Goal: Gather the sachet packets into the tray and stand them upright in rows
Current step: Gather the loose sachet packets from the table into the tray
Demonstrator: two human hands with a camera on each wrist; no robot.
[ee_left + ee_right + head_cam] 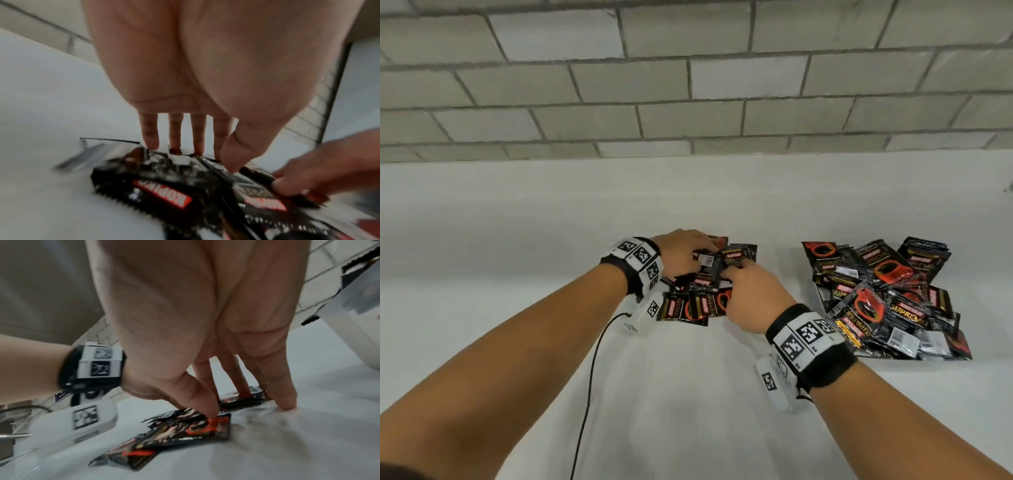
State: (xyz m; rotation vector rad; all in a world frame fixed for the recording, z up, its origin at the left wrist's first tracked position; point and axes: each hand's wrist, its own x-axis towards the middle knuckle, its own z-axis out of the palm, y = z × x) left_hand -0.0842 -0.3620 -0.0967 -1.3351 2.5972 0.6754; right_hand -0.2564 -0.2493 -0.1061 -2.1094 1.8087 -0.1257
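A loose pile of black and red sachets (702, 291) lies flat on the white table in the middle of the head view. My left hand (688, 255) is on the pile's far left side, fingers straight, tips pressing on the sachets' far edge (174, 155). My right hand (743, 277) comes onto the pile from the near right with spread fingers. Its thumb tip presses on one sachet (205, 426) and its little finger touches the cloth. Neither hand grips a packet. To the right a white tray (353, 331) holds a jumbled heap of sachets (887, 301), lying flat or tilted.
A black cable (592, 370) runs from my left wrist down the table toward me. A grey block wall (688, 85) closes the far side. White cloth (688, 394) covers the table, with bare cloth at the left and in front.
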